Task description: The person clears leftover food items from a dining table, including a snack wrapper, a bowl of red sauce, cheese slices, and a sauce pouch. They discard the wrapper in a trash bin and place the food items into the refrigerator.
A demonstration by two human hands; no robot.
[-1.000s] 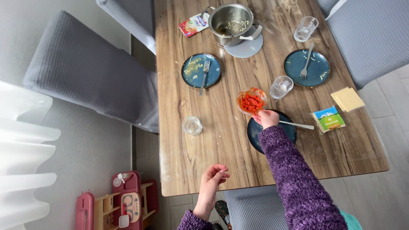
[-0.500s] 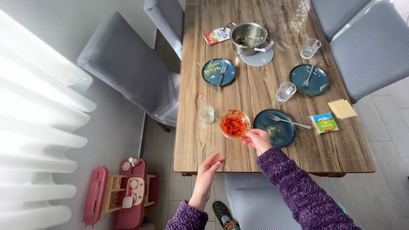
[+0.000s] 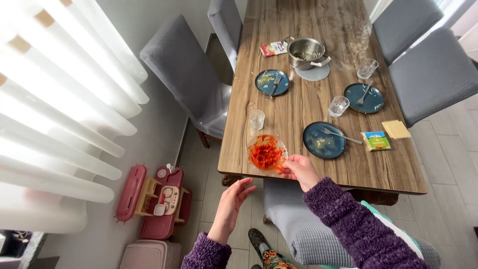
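One clear glass bowl (image 3: 267, 153) — orange-red shreds inside — pinched by right-hand fingers (image 3: 289, 167); left hand (image 3: 234, 201) open.

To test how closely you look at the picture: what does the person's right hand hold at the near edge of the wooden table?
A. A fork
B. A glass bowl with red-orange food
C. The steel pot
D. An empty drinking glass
B. The right hand grips the rim of the glass bowl of red-orange food, while the left hand hangs free below the table edge.
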